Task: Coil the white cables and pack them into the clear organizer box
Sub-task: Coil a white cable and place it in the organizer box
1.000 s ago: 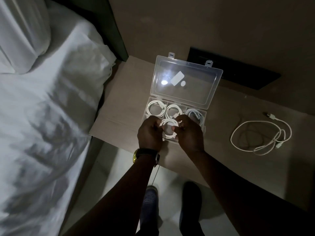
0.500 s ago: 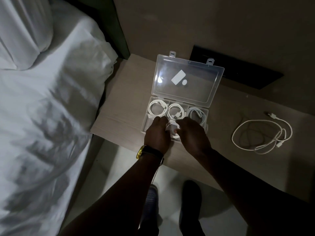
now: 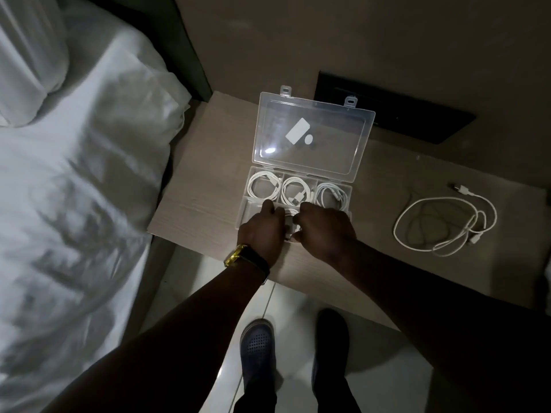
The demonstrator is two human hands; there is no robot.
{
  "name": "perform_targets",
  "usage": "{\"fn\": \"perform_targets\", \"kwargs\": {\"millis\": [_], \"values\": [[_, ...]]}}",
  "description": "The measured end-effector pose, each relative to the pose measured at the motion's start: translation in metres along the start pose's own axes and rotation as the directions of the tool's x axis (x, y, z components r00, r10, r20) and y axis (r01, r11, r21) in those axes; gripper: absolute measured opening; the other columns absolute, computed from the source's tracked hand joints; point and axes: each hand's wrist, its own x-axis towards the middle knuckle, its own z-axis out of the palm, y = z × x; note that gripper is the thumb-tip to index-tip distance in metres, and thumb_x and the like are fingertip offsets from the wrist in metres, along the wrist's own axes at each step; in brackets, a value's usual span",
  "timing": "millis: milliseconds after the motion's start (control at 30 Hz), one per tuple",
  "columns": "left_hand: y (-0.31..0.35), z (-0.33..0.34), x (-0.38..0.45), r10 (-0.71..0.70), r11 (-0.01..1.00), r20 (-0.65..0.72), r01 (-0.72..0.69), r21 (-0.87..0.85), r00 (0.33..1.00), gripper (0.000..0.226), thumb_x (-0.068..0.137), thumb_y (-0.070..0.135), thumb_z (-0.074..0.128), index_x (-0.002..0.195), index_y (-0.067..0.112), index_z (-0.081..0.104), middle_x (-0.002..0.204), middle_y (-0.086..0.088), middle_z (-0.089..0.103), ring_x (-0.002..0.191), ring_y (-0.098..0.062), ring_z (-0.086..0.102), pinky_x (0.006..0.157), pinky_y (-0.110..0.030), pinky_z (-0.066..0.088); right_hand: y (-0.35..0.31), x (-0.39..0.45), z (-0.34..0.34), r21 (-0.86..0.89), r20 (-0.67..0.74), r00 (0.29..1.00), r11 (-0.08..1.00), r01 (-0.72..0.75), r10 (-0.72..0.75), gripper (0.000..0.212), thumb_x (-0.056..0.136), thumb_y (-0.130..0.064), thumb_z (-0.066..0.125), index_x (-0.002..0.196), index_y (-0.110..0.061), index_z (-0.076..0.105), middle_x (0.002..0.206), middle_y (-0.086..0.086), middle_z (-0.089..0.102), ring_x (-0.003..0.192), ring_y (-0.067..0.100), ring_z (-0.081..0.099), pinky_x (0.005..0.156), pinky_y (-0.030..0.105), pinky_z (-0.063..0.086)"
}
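Hands (image 3: 293, 231) cover organizer box (image 3: 310, 186) front; loose cable (image 3: 444, 225) apart right.

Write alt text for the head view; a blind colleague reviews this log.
Both hands, left hand and right hand, press a coiled white cable into the front middle compartment of an open clear organizer box on a wooden table. Three back compartments hold coils; one loose cable lies right.

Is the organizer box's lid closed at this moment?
No. The clear lid stands swung open behind the organizer box, leaving the three coiled cables in the back row exposed.
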Motion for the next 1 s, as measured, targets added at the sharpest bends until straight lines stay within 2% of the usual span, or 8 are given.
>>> {"fn": "perform_targets", "kwargs": {"millis": [100, 200, 367, 533, 633, 733, 833, 1000], "values": [[0.009, -0.001, 0.0, 0.014, 0.996, 0.007, -0.015, 0.085, 1.0, 0.022, 0.096, 0.022, 0.043, 0.114, 0.01, 0.049, 0.114, -0.014, 0.049, 0.085, -0.036, 0.064, 0.054, -0.039, 0.037, -0.005, -0.003, 0.002, 0.01, -0.002, 1.0, 1.0, -0.023, 0.023, 0.016, 0.091, -0.026, 0.058, 0.1, -0.024, 0.071, 0.107, -0.001, 0.062, 0.095, 0.027, 0.07, 0.067, 0.037, 0.051], [0.01, -0.006, 0.007, 0.006, 0.996, 0.033, -0.008, 0.084, 0.999, 0.029, 0.096, 0.021, 0.044, 0.123, 0.01, 0.046, 0.12, -0.015, 0.048, 0.088, -0.036, 0.065, 0.059, -0.041, 0.043, -0.006, -0.004, 0.0, 0.098, 0.032, 0.996, 0.991, -0.086, 0.083, 0.018, 0.091, -0.025, 0.057, 0.104, -0.023, 0.07, 0.11, 0.001, 0.062, 0.103, 0.029, 0.068, 0.077, 0.041, 0.054], [0.001, -0.005, 0.002, -0.011, 0.999, 0.035, 0.013, -0.049, 0.999, 0.019, 0.091, 0.02, 0.049, 0.107, 0.014, 0.055, 0.114, -0.011, 0.051, 0.083, -0.039, 0.064, 0.057, -0.037, 0.036, -0.008, -0.012, 0.006, 0.175, 0.025, 0.989, 0.974, -0.145, 0.143, 0.019, 0.089, -0.038, 0.061, 0.102, -0.026, 0.068, 0.111, 0.0, 0.061, 0.101, 0.029, 0.068, 0.077, 0.042, 0.054], [0.001, -0.003, -0.002, -0.031, 0.994, 0.006, 0.031, -0.108, 1.0, 0.012, 0.088, 0.02, 0.052, 0.097, 0.015, 0.059, 0.106, -0.008, 0.053, 0.077, -0.038, 0.063, 0.056, -0.035, 0.034, -0.015, -0.011, 0.015, 0.084, -0.028, 0.99, 0.988, -0.132, 0.135, 0.015, 0.088, -0.025, 0.06, 0.102, -0.023, 0.063, 0.121, 0.002, 0.053, 0.09, 0.033, 0.071, 0.065, 0.039, 0.05], [0.002, -0.003, -0.002, -0.062, 0.986, -0.006, 0.06, -0.155, 0.998, 0.012, 0.085, 0.017, 0.054, 0.093, 0.017, 0.063, 0.102, -0.007, 0.053, 0.078, -0.037, 0.064, 0.059, -0.034, 0.037, -0.015, -0.011, 0.011, 0.109, -0.018, 0.991, 0.986, -0.128, 0.131, 0.015, 0.089, -0.025, 0.058, 0.103, -0.023, 0.063, 0.118, 0.001, 0.055, 0.093, 0.033, 0.071, 0.068, 0.04, 0.051], [0.002, -0.002, -0.005, -0.064, 0.976, -0.059, 0.05, -0.211, 0.996, 0.025, 0.083, 0.013, 0.056, 0.105, 0.019, 0.068, 0.104, -0.007, 0.058, 0.085, -0.036, 0.066, 0.065, -0.034, 0.042, -0.011, -0.02, 0.008, 0.16, -0.037, 0.993, 0.981, -0.107, 0.114, 0.018, 0.091, -0.033, 0.056, 0.106, -0.025, 0.063, 0.115, -0.001, 0.06, 0.099, 0.029, 0.069, 0.076, 0.041, 0.053], [0.004, 0.0, -0.012, -0.063, 0.966, -0.143, 0.024, -0.256, 0.988, 0.031, 0.083, 0.01, 0.057, 0.11, 0.019, 0.069, 0.105, -0.009, 0.063, 0.089, -0.035, 0.066, 0.069, -0.037, 0.048, -0.008, -0.04, 0.007, 0.251, -0.123, 0.989, 0.967, -0.053, 0.086, 0.019, 0.09, -0.031, 0.057, 0.106, -0.026, 0.065, 0.113, -0.005, 0.063, 0.103, 0.025, 0.066, 0.077, 0.038, 0.053], [0.018, 0.001, -0.02, -0.077, 0.944, -0.277, -0.019, -0.33, 0.958, 0.013, 0.083, 0.007, 0.067, 0.093, 0.015, 0.071, 0.092, -0.009, 0.066, 0.079, -0.032, 0.066, 0.062, -0.031, 0.045, 0.023, -0.069, -0.003, 0.383, -0.257, 0.954, 0.923, -0.045, 0.153, 0.015, 0.087, -0.022, 0.058, 0.098, -0.027, 0.067, 0.105, -0.006, 0.066, 0.093, 0.023, 0.067, 0.072, 0.035, 0.055]]}}
